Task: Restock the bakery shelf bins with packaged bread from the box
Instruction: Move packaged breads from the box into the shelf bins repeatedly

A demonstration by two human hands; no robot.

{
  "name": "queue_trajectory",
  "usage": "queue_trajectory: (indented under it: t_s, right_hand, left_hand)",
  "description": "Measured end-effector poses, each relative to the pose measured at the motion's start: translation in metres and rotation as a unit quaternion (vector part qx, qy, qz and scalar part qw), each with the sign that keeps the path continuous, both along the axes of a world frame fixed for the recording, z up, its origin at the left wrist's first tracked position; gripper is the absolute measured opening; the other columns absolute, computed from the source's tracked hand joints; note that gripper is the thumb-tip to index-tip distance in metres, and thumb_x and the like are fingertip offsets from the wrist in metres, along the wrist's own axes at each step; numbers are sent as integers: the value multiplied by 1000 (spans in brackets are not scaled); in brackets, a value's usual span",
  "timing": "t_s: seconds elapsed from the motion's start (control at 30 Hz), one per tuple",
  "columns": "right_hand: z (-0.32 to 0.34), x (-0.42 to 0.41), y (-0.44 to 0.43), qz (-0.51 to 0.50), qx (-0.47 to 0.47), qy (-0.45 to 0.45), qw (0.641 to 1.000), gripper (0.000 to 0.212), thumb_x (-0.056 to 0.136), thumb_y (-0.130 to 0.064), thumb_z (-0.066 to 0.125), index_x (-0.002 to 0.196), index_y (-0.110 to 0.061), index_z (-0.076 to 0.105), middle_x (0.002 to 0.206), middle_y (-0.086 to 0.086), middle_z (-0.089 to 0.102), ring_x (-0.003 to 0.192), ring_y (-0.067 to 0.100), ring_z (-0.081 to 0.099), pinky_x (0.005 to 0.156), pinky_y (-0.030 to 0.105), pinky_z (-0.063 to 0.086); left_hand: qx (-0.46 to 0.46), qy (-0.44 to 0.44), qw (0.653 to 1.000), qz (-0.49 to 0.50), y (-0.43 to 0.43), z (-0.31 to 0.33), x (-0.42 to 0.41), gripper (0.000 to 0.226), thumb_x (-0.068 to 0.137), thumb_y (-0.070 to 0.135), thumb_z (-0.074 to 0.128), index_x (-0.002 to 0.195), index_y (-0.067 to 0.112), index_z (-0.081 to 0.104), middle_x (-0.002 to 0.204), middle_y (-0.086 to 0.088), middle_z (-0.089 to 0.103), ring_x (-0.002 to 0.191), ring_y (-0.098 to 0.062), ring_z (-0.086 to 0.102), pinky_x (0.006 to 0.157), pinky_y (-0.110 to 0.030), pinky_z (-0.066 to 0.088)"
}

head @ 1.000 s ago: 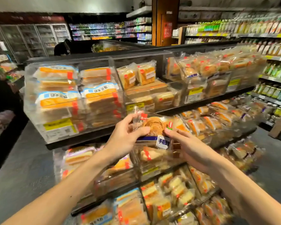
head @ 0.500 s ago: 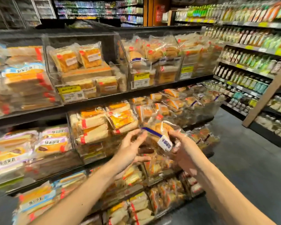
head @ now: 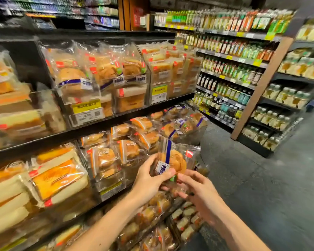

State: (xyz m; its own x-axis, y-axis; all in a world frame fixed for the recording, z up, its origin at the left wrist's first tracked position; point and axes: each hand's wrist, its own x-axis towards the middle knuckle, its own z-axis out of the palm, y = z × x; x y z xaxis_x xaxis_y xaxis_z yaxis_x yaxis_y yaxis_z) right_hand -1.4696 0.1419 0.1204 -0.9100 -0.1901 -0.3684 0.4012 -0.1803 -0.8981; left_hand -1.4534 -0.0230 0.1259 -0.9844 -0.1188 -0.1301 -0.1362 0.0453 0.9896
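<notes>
Bread packet upright, lower centre of frame — my left hand pinching its side, right hand gripping its bottom edge

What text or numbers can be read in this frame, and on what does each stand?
"19.90": right price tag, top shelf.
"19.90", faint: left price tag, top shelf.
Yellow strips above them: blurred.
Label on the bread packet: blurred, unreadable.
Lower tag: blurred.
Labels on the bottles: too small.
</notes>
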Motion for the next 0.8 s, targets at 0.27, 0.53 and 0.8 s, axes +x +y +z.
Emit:
queue_trajectory:
  t_s: [0.27, 0.53, 0.8]
  right_hand:
    - [-5, -85, 69, 16, 161, 171, 972, 49, 64, -23, 85, 109, -22, 64, 82, 2, 72, 69, 15, 64, 67, 29, 52]
    - [-4, -195, 72, 16, 162, 217, 963, 26, 75, -20, 85, 96, -18, 70, 77, 1, 75, 66, 13, 68, 60, 24, 53]
    - [20, -310, 21, 198, 204, 355, 891, 34, 79, -37, 80, 108, -25, 67, 97, -3, 74, 88, 12, 70, 85, 33, 56]
  left_hand:
    - [-102, -30, 984, -144, 29, -9, -88, 63, 80, 28, 82, 135, 32, 52, 103, 12, 68, 68, 3, 64, 59, -21, 52]
    - [-166, 65, 984, -2, 57, 2, -144, 77, 67, 41, 89, 118, 67, 38, 136, 17, 37, 95, -6, 62, 82, -26, 57]
    - [-408, 80, 891, 181, 43, 19, -215, 52, 84, 18, 78, 132, 22, 61, 130, 4, 45, 125, -19, 49, 108, -27, 38]
